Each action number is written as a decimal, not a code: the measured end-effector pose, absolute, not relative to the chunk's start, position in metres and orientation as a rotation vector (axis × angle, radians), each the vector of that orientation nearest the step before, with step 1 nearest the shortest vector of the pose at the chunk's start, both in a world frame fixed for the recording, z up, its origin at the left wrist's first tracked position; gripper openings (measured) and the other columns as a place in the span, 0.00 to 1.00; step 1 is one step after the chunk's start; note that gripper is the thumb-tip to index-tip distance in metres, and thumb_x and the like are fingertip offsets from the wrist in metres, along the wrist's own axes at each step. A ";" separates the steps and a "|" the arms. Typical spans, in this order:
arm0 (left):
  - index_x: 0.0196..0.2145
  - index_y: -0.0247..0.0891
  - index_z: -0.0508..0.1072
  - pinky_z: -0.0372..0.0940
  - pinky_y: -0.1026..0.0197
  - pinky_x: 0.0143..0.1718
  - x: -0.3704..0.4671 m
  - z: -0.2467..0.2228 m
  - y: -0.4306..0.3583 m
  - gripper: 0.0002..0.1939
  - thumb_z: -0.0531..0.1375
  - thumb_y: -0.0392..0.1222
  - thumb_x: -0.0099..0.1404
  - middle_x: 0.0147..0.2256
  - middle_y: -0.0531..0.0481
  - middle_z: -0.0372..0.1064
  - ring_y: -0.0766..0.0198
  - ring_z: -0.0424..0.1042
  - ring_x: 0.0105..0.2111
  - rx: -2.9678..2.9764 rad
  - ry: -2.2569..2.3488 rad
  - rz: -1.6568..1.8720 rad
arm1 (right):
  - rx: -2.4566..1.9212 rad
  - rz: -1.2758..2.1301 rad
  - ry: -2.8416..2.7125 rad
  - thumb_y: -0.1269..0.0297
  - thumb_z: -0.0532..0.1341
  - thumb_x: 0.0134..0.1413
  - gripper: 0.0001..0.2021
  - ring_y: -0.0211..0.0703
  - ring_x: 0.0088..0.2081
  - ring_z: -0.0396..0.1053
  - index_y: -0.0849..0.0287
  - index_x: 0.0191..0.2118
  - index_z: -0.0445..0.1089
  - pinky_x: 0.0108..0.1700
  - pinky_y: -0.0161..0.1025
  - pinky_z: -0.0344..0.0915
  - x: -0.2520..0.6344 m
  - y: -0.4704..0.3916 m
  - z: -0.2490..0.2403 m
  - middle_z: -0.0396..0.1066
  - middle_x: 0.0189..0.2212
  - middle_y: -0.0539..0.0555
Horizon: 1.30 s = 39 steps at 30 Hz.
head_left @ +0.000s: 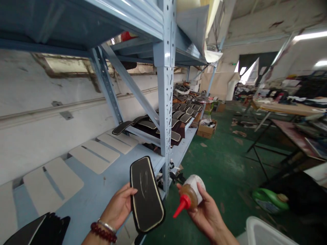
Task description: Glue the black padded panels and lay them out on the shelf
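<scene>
My left hand (119,206) grips the left edge of a dark padded panel (146,199) with rounded corners, a pale line round its border and thin pale streaks on its face. The panel is tilted up beside the blue shelf. To its right, my right hand (204,211) is wrapped round a squeeze bottle (192,192) of amber liquid with a white label. Its red nozzle points down and left, apart from the panel. Beaded bracelets circle my left wrist.
White flat pieces (94,154) lie along the blue shelf (102,189), with dark panels (51,231) stacked at its near left. A blue upright post (166,102) stands ahead. More dark panels (178,115) lie beyond. A green jug (269,200) and white bin (268,231) are right.
</scene>
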<state>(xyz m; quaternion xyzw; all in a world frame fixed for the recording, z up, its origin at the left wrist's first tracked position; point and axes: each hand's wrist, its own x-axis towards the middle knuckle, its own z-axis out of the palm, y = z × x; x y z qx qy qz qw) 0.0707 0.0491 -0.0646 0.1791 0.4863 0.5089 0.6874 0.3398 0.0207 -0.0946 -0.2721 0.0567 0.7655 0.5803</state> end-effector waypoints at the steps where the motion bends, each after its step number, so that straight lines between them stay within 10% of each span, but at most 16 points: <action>1: 0.37 0.29 0.78 0.76 0.55 0.34 0.072 -0.062 0.048 0.13 0.60 0.21 0.55 0.33 0.39 0.82 0.52 0.81 0.32 0.426 1.069 1.101 | -0.639 1.803 0.147 0.68 0.68 0.54 0.18 0.54 0.31 0.78 0.64 0.48 0.65 0.16 0.31 0.62 0.341 0.022 -0.093 0.76 0.41 0.72; 26: 0.39 0.31 0.79 0.74 0.55 0.36 0.107 -0.088 0.049 0.12 0.65 0.26 0.55 0.35 0.40 0.82 0.53 0.80 0.31 0.416 1.118 1.058 | -0.452 2.046 0.265 0.65 0.71 0.51 0.18 0.57 0.45 0.76 0.66 0.45 0.69 0.31 0.39 0.75 0.360 0.047 -0.115 0.78 0.41 0.66; 33: 0.39 0.32 0.75 0.73 0.55 0.33 0.071 -0.116 0.082 0.11 0.61 0.24 0.59 0.29 0.45 0.80 0.56 0.79 0.27 0.296 1.275 1.246 | -0.483 2.090 0.287 0.66 0.69 0.54 0.18 0.51 0.34 0.78 0.67 0.47 0.67 0.21 0.32 0.69 0.378 0.047 -0.135 0.73 0.48 0.74; 39: 0.46 0.34 0.74 0.73 0.51 0.40 0.039 -0.146 0.111 0.11 0.59 0.40 0.68 0.41 0.46 0.78 0.59 0.78 0.36 0.122 1.312 1.277 | -0.602 1.988 0.320 0.73 0.70 0.49 0.21 0.55 0.41 0.78 0.61 0.49 0.68 0.28 0.37 0.73 0.398 0.043 -0.147 0.72 0.50 0.71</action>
